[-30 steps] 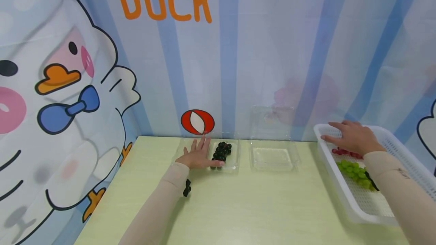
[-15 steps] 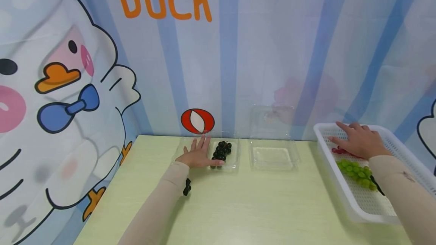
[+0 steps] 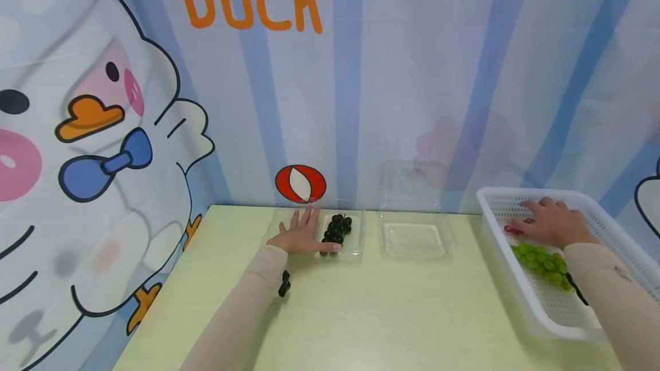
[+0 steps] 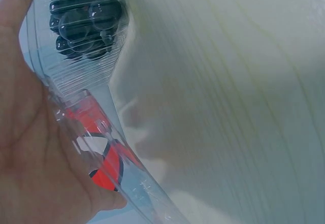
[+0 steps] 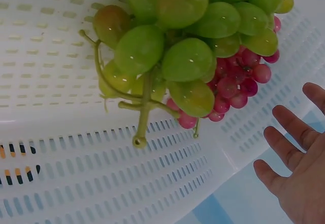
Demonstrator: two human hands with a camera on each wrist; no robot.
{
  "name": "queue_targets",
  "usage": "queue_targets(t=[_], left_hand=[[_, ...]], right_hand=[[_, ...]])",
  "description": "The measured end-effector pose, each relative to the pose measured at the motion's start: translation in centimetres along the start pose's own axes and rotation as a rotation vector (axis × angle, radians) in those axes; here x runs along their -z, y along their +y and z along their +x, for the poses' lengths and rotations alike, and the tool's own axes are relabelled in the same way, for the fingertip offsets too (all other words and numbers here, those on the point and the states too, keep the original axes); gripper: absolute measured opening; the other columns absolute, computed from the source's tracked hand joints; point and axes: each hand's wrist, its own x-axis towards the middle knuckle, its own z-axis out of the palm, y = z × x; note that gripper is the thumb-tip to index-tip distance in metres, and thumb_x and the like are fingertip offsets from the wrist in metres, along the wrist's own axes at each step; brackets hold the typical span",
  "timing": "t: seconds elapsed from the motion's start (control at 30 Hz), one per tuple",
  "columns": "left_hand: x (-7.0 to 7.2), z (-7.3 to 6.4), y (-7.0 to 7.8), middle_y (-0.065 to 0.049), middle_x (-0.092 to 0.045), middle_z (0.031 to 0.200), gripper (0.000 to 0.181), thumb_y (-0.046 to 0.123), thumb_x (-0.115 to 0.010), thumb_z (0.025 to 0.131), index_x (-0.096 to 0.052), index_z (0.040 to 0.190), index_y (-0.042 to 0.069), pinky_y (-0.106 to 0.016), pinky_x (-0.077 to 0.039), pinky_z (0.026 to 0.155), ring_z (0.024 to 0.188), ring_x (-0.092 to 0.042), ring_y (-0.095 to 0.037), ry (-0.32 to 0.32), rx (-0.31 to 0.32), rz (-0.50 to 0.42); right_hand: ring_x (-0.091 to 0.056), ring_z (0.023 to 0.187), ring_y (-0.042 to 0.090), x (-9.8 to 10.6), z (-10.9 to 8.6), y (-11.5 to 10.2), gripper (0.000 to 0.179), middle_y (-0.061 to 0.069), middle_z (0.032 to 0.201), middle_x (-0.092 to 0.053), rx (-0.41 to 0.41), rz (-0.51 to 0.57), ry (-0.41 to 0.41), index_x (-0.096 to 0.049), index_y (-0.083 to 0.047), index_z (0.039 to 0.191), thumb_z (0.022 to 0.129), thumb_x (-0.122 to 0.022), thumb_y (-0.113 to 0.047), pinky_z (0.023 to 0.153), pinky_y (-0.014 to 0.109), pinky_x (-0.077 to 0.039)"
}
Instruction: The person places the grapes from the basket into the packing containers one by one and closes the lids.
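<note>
In the head view, my left hand (image 3: 295,239) lies with straight, spread fingers over the lid side of a clear plastic clamshell box (image 3: 356,249). Its thumb reaches across the front of a bunch of black grapes (image 3: 338,230) lying in that box. The left wrist view shows those black grapes (image 4: 84,21) through the plastic beside the palm (image 4: 28,148). My right hand (image 3: 559,223) is over the white basket (image 3: 506,262), above a bunch of red grapes (image 3: 512,229). Its fingers are spread and apart from the red grapes (image 5: 236,84) in the right wrist view.
A second clear clamshell box (image 3: 416,239) stands on the table with its lid raised against the curtain (image 3: 392,73). Green grapes (image 3: 538,263) lie in the basket in front of the red ones. The basket stands at the table's right side.
My right hand has moved right and slightly nearer over the basket, lowering toward the red grapes. The left hand and both clamshell boxes have stayed in place.
</note>
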Motion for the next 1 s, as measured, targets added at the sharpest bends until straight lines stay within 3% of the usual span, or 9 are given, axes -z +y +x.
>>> queue_targets(t=[0.4,0.63,1.0], left_hand=[[-0.1,0.1,0.3,-0.008,0.011,0.171,0.126,0.09,-0.054,0.077,0.008,0.165,0.023,-0.077,-0.001,0.114,0.156,0.01,-0.042,0.002,0.005,0.003],[0.0,0.1,-0.1,-0.008,0.01,0.171,0.128,0.091,-0.054,0.075,0.007,0.165,0.023,-0.078,-0.002,0.113,0.156,0.008,-0.043,0.022,0.007,0.004],[-0.3,0.3,-0.1,-0.005,0.012,0.171,0.129,0.09,-0.057,0.074,0.007,0.165,0.023,-0.078,-0.002,0.113,0.156,0.008,-0.041,0.033,0.011,-0.001]], right_hand=[[-0.045,0.114,0.064,-1.8,0.0,1.1,0.089,0.042,0.134,-0.045,-0.008,0.022,-0.018,-0.044,0.003,0.148,0.097,-0.045,-0.07,0.08,0.074,-0.042],[-0.051,0.105,0.061,-2.8,0.2,2.0,0.088,0.044,0.128,-0.047,-0.031,0.047,-0.029,-0.051,0.004,0.141,0.096,-0.048,-0.071,0.074,0.069,-0.046],[-0.049,0.105,0.062,-3.7,0.2,2.9,0.079,0.043,0.127,-0.045,-0.046,0.044,-0.05,-0.048,0.007,0.14,0.096,-0.058,-0.058,0.075,0.073,-0.046]])
